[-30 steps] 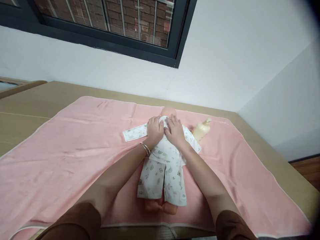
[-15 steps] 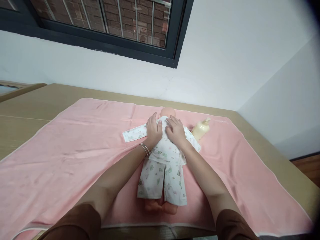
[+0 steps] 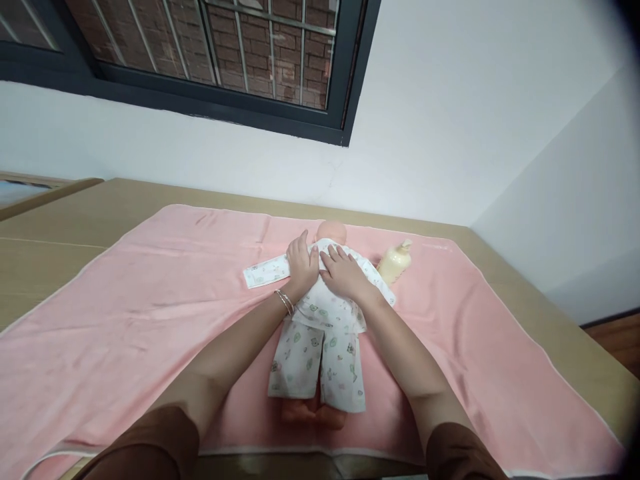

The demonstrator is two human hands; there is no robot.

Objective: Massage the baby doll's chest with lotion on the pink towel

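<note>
The doll (image 3: pixel 327 310) lies on a pink blanket (image 3: pixel 160 300) over the bench (image 3: pixel 55 260), feet at six o'clock, toward the person. Both hands rest on its upper body, grasping nothing: the right hand (image 3: pixel 345 273) lies flat, fingers extended; the left hand (image 3: pixel 303 263) sits near the shoulder, fingers loose. The doll's head points to twelve, a cream bottle (image 3: pixel 395 261) stands or leans at two, I can't tell which, and beyond, a window (image 3: pixel 215 110) sits at eleven.
</note>
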